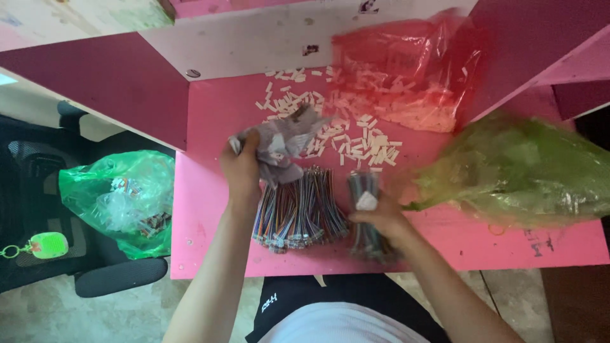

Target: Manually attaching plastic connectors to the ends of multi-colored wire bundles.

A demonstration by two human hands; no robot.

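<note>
Centrally, on the glossy pink tabletop (210, 228), the left hand (241, 168) is raised with its fingers curled tight around a crumpled, greyish clear plastic wrapper (283, 143), which bunches up above the fist in stiff creases. Just below and to the right of it lies a flat bundle of multicoloured ribbon wires (302, 213), thin striped strands laid side by side with small connector ends lined along the near edge. The right hand (381, 219) rests beside that bundle, fingers closed over a second, narrower wire bundle (365, 216) that is blurred and bears a small pale tag near its top; how firmly it is pinched cannot be told.

Behind the hands a scatter of small white plastic connector pieces (356, 136), short and rectangular, spreads across the table. At the back right sits a red translucent plastic bag (406, 57), slack and wrinkled, with more of the white pieces showing through it. To the right a green translucent bag (527, 171) lies on its side, full and rounded, its neck pointing toward the right hand. Off the table on the left, another green bag (121, 197) sits on a black office chair (95, 273), with clear wrappers inside. A small green oval key tag (47, 244) lies on the chair seat nearby.
</note>
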